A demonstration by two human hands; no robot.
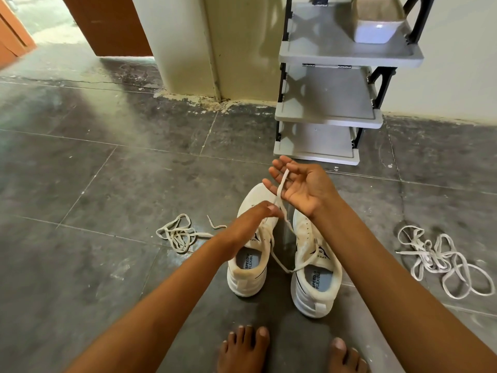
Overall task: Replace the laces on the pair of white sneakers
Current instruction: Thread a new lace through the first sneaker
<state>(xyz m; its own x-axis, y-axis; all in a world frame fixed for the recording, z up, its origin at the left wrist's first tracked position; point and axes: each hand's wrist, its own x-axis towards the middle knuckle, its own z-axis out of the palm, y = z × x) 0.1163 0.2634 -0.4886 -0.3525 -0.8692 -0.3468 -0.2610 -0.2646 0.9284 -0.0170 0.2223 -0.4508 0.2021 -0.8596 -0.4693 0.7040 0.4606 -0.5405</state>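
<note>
white sneakers [248, 261] [316, 281] two, lace piles [178, 234] [441, 261] two; left fingers [271, 210] pinch lace [279, 189], right fingers [277, 165] spread.

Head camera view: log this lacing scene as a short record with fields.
sneakers: pair of white sneakers, side by side on dark tiled floor
held lace: off-white flat lace, threaded in the right-side sneaker
left hand: pinches the lace
right hand: palm up, lace across open fingers
spare: loose white laces, one tangle left, one right of the sneakers
behind: grey plastic shelf rack
</note>
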